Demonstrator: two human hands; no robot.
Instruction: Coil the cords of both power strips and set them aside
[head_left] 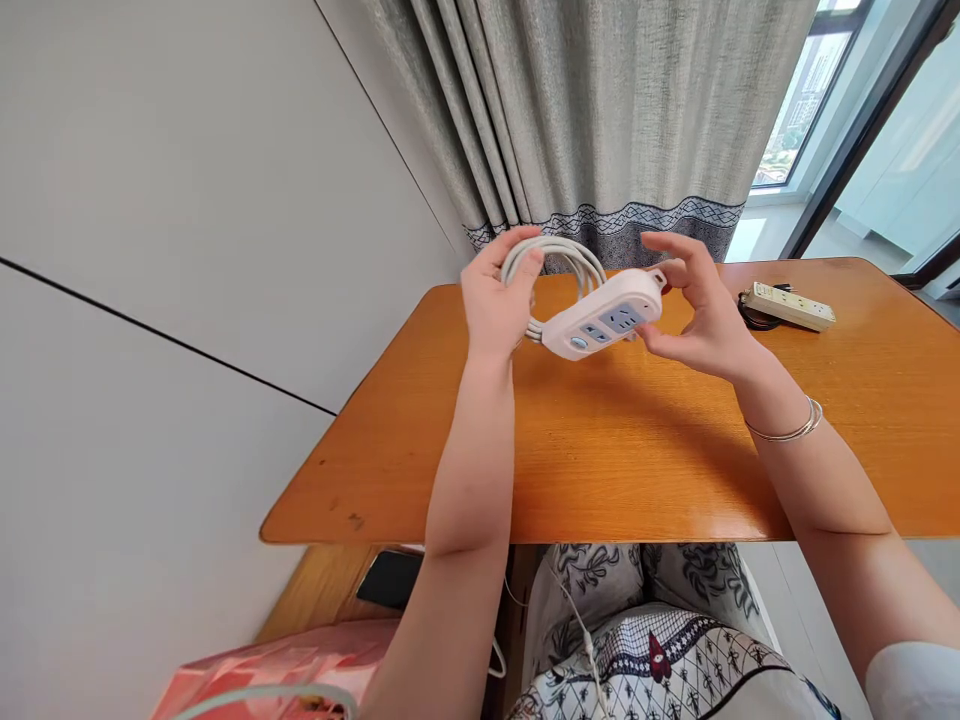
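A white power strip [606, 315] with bluish socket panels hangs tilted above the wooden table, its right end raised. Its white cable [559, 245] is wound into a loose coil at the strip's left. My left hand [499, 295] is closed around that coil, thumb across the loops. At the strip's right end is my right hand [701, 305], with thumb and index finger spread wide apart. Its thumb tip is at the strip's lower edge and its other fingers are by the end tab; whether they touch it I cannot tell.
On the right of the table [645, 470] lies a second, cream power strip [791, 305] with a black cord. A grey curtain [600, 110] hangs behind the table, and a white panel wall stands at left. Below left are a dark flat object [390, 578] and a pink bag [277, 665].
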